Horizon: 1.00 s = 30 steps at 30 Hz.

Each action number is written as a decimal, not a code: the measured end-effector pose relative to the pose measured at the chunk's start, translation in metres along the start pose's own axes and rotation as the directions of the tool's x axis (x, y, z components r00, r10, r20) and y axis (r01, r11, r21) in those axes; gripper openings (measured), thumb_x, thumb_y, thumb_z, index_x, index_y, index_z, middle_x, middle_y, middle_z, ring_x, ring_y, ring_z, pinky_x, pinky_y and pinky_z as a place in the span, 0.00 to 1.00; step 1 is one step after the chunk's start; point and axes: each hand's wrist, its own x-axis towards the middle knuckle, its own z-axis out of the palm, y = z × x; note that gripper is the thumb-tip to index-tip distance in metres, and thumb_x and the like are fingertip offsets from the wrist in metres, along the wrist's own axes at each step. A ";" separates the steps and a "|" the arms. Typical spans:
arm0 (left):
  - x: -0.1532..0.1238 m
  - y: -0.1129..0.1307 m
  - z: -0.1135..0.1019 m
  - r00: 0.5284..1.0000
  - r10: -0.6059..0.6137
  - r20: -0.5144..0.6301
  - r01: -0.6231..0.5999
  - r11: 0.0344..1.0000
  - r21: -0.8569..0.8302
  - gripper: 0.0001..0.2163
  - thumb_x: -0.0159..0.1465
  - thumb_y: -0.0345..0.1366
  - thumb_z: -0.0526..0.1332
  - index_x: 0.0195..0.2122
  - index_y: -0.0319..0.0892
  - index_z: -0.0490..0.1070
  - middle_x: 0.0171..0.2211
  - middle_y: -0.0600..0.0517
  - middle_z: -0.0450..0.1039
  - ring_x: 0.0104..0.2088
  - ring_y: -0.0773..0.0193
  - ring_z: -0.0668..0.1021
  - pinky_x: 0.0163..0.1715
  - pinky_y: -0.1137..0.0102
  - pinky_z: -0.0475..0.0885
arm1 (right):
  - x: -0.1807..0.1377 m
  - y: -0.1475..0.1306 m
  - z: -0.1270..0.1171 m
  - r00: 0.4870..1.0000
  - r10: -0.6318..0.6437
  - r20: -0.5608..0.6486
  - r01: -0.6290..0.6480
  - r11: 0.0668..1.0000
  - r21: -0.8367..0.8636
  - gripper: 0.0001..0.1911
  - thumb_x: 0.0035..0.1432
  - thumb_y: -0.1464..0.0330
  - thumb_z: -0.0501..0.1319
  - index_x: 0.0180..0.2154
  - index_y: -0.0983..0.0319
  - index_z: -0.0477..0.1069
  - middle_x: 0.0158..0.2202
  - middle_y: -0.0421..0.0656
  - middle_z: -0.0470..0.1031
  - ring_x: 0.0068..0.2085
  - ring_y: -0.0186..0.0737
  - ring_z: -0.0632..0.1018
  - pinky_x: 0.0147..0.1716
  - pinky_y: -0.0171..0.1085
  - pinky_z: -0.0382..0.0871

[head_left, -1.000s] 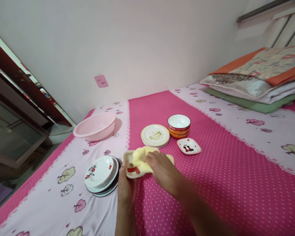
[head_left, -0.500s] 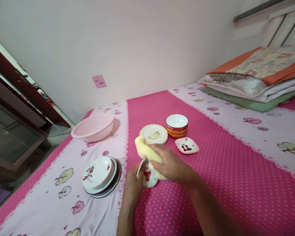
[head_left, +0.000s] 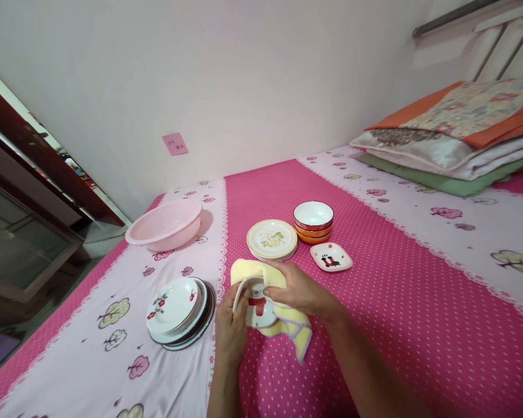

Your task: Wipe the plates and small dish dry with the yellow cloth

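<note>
My left hand [head_left: 232, 325] is closed on the left side of a small white dish [head_left: 261, 312] with a red figure inside, held tilted above the bed. In my right hand [head_left: 300, 290] is a yellow cloth [head_left: 248, 268] with a pale purple edge, pressed around the far and right rim of the dish. Part of the dish is hidden by the cloth and my fingers. Just beyond lies a stack of cream plates [head_left: 272, 238] with yellow rims. A small square dish [head_left: 331, 257] with a pink rim rests to the right, in front of stacked bowls [head_left: 313, 223].
Left of my hands stands a stack of floral plates [head_left: 174, 305] with dark ones beneath. A pink basin [head_left: 165, 226] sits farther back on the bedspread [head_left: 396, 302]. Folded bedding [head_left: 457, 139] is piled at the far right, and a wall [head_left: 261, 87] closes off the back.
My right hand has brought the cloth down and left around the dish rim, and its lower corner now hangs free. The cream plates are more exposed. My left hand keeps its hold.
</note>
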 end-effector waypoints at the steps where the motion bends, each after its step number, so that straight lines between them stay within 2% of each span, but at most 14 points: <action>1: 0.000 -0.002 0.001 0.999 0.014 -0.040 -0.014 1.000 -0.003 0.13 0.59 0.42 0.72 0.43 0.42 0.84 0.38 0.46 0.83 0.40 0.54 0.81 0.41 0.70 0.73 | 0.002 0.001 0.001 1.000 -0.002 -0.004 0.002 0.999 0.050 0.22 0.53 0.73 0.62 0.51 0.62 0.77 0.42 0.42 0.84 0.39 0.42 0.81 0.40 0.39 0.76; 5: -0.003 -0.007 0.005 0.982 0.080 -0.171 -0.077 0.997 0.027 0.15 0.63 0.48 0.69 0.44 0.44 0.83 0.39 0.49 0.83 0.40 0.55 0.81 0.42 0.69 0.73 | 0.008 0.008 0.008 1.000 -0.021 0.001 0.020 0.964 0.264 0.24 0.52 0.68 0.66 0.52 0.62 0.75 0.46 0.45 0.83 0.44 0.45 0.82 0.45 0.42 0.77; 9: -0.005 -0.006 0.006 0.961 0.106 -0.255 -0.098 0.994 0.043 0.16 0.64 0.49 0.68 0.46 0.45 0.82 0.39 0.50 0.82 0.41 0.55 0.81 0.43 0.69 0.73 | 0.010 0.020 0.020 0.997 0.031 0.070 -0.059 0.888 0.457 0.26 0.51 0.64 0.70 0.52 0.61 0.75 0.43 0.44 0.84 0.42 0.45 0.83 0.43 0.41 0.77; 12: -0.006 -0.002 0.007 0.927 0.196 -0.321 -0.169 0.980 0.108 0.13 0.66 0.47 0.67 0.45 0.45 0.81 0.40 0.52 0.81 0.42 0.57 0.80 0.44 0.71 0.72 | 0.010 0.030 0.032 0.984 0.109 0.139 -0.167 0.827 0.537 0.25 0.48 0.61 0.73 0.48 0.62 0.76 0.39 0.43 0.84 0.37 0.42 0.82 0.39 0.39 0.76; 15: -0.004 0.004 0.009 0.923 0.222 -0.314 -0.197 0.974 0.108 0.11 0.66 0.45 0.67 0.42 0.45 0.82 0.37 0.52 0.80 0.39 0.58 0.79 0.41 0.71 0.71 | 0.013 0.035 0.044 0.986 0.153 0.070 -0.166 0.824 0.542 0.22 0.48 0.63 0.72 0.45 0.62 0.76 0.38 0.42 0.83 0.35 0.41 0.82 0.40 0.39 0.76; 19: 0.002 0.002 0.005 0.925 0.157 -0.347 -0.126 0.986 0.111 0.11 0.59 0.39 0.73 0.42 0.44 0.81 0.38 0.52 0.79 0.39 0.58 0.77 0.38 0.71 0.70 | 0.018 0.033 0.047 0.968 0.105 -0.228 -0.029 0.950 0.311 0.16 0.52 0.66 0.66 0.44 0.62 0.76 0.39 0.44 0.83 0.38 0.44 0.82 0.39 0.40 0.77; 22: 0.005 -0.009 0.001 0.905 0.127 -0.405 -0.047 0.978 0.202 0.12 0.56 0.40 0.76 0.37 0.44 0.79 0.32 0.54 0.78 0.32 0.62 0.74 0.33 0.71 0.67 | 0.019 0.034 0.040 0.896 -0.022 -0.444 0.040 0.999 0.030 0.20 0.56 0.69 0.62 0.51 0.61 0.74 0.46 0.46 0.83 0.46 0.47 0.82 0.45 0.42 0.77; 24: 0.005 -0.014 0.001 0.937 0.076 -0.342 -0.021 0.986 0.163 0.12 0.55 0.43 0.76 0.32 0.42 0.78 0.29 0.54 0.76 0.29 0.64 0.73 0.32 0.71 0.67 | 0.017 0.038 0.035 0.841 -0.128 -0.526 0.051 0.986 -0.159 0.25 0.57 0.72 0.61 0.57 0.59 0.71 0.51 0.48 0.81 0.51 0.48 0.81 0.51 0.44 0.76; 25: 0.004 -0.014 0.003 0.960 0.021 -0.279 0.001 0.997 0.076 0.13 0.56 0.44 0.76 0.31 0.41 0.79 0.29 0.52 0.77 0.30 0.64 0.75 0.32 0.72 0.67 | 0.016 0.040 0.033 0.820 -0.185 -0.542 0.058 0.968 -0.243 0.27 0.56 0.73 0.61 0.58 0.59 0.70 0.53 0.49 0.80 0.53 0.49 0.80 0.53 0.45 0.75; 27: 0.003 -0.009 0.009 0.983 -0.127 -0.131 0.097 0.973 -0.212 0.15 0.58 0.46 0.74 0.37 0.39 0.82 0.35 0.48 0.81 0.36 0.62 0.79 0.34 0.72 0.70 | 0.015 0.044 0.032 0.789 -0.318 -0.526 0.106 0.913 -0.393 0.30 0.56 0.76 0.60 0.61 0.60 0.67 0.55 0.51 0.77 0.56 0.51 0.79 0.56 0.47 0.74; 28: 0.002 -0.005 0.012 0.977 -0.198 -0.078 0.156 0.914 -0.374 0.14 0.60 0.45 0.73 0.40 0.39 0.82 0.39 0.47 0.82 0.39 0.61 0.80 0.35 0.72 0.73 | 0.014 0.045 0.032 0.778 -0.388 -0.494 0.146 0.876 -0.459 0.31 0.56 0.77 0.59 0.62 0.60 0.67 0.55 0.52 0.77 0.58 0.51 0.78 0.58 0.48 0.73; 30: 0.002 0.007 0.016 0.945 -0.324 -0.046 0.226 0.747 -0.625 0.09 0.65 0.38 0.69 0.43 0.40 0.81 0.43 0.46 0.83 0.42 0.61 0.82 0.38 0.72 0.77 | 0.013 0.046 0.034 0.756 -0.508 -0.411 0.230 0.796 -0.560 0.33 0.57 0.80 0.56 0.63 0.59 0.65 0.56 0.52 0.76 0.60 0.50 0.76 0.60 0.49 0.72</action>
